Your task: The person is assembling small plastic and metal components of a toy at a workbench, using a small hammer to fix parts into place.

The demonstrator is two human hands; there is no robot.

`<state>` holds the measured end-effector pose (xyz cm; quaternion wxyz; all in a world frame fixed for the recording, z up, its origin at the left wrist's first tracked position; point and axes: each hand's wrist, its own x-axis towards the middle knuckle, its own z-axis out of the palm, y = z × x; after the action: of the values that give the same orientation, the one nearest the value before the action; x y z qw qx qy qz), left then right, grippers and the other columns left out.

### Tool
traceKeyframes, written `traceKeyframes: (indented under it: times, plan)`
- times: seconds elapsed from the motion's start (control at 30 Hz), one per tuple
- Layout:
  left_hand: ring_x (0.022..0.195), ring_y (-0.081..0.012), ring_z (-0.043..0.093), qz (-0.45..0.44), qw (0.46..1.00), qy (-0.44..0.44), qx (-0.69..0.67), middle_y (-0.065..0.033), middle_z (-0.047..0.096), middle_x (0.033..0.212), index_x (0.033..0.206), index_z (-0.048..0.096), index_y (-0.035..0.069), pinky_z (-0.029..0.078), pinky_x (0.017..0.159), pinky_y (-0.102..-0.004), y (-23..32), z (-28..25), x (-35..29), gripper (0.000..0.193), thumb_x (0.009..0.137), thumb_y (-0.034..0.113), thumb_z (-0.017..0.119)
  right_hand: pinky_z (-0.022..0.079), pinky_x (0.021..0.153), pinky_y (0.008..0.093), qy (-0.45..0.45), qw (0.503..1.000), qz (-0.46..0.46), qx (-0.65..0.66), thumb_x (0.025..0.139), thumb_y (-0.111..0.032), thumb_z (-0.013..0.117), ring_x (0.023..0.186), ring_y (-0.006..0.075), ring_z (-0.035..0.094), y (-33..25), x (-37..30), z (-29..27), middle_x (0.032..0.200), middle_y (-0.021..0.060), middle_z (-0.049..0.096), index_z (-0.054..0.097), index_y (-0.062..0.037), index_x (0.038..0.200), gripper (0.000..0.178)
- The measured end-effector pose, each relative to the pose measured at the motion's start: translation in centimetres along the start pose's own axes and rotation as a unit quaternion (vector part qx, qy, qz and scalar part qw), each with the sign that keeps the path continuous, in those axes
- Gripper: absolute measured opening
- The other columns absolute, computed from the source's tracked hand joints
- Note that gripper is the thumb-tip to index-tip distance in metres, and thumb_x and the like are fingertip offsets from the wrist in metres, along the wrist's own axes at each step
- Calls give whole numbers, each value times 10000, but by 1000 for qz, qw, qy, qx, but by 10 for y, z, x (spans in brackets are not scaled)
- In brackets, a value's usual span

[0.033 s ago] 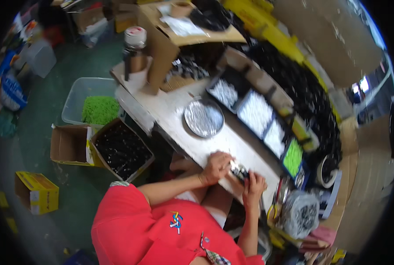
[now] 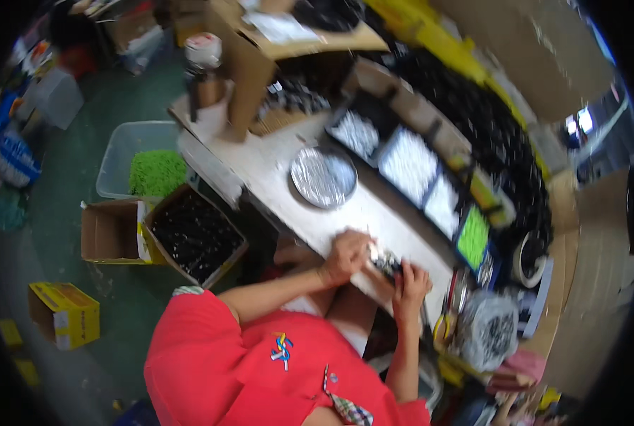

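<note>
My left hand (image 2: 349, 255) is at the front edge of the white workbench (image 2: 274, 170), its fingers bent together at a small pale, shiny piece. My right hand (image 2: 411, 291) is closed at the other end, thumb and fingers pressed on a small black part (image 2: 388, 264). Blur hides the exact shape of the pieces between my hands. Beyond my left hand stands a round metal dish (image 2: 324, 177) with a shiny, clear-looking covering. Along the far side runs a row of dark trays with white small parts (image 2: 408, 165) and bright green small parts (image 2: 473, 240).
Right of my hands are a clear bag of small dark parts (image 2: 489, 330), yellow-handled scissors (image 2: 443, 330) and a tape roll (image 2: 528, 268). On the left stand a carton of black pieces (image 2: 196, 234), an open carton (image 2: 111, 231) and a clear tub (image 2: 114, 156) with green parts.
The whole view has shifted slightly, with the bench and dish a little further up and left. My hands keep nearly the same pose around the small parts.
</note>
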<state>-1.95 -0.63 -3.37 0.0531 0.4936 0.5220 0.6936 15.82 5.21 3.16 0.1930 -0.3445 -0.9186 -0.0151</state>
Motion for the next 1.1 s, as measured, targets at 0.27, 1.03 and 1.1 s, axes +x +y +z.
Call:
traceKeyframes:
  times: [0.27, 1.03, 1.1]
  plan:
    - [865, -238, 537, -136, 988, -46, -62, -103, 584, 915, 970, 588, 13, 417, 773, -304, -2, -8, 17, 196, 785, 27, 526, 309, 777, 381, 19, 999, -2, 41, 737, -102, 601, 876, 233, 480, -1, 16, 3, 962, 52, 540, 576, -111, 1063, 327]
    - [974, -216, 471, -13, 970, -213, 117, -7, 585, 985, 1074, 588, 96, 293, 858, -344, 9, 5, 17, 349, 729, 43, 580, 302, 765, 391, -5, 995, -35, 97, 719, -131, 626, 876, 200, 477, -7, 22, 23, 970, 16, 537, 554, -139, 1067, 356]
    - [965, -211, 470, 6, 963, -235, 132, -8, 586, 977, 1063, 595, 102, 288, 852, -343, 7, 3, 23, 341, 727, 43, 581, 306, 767, 388, 39, 989, -11, 144, 715, -116, 630, 878, 207, 483, 3, 16, 18, 981, 34, 538, 558, -129, 1064, 357]
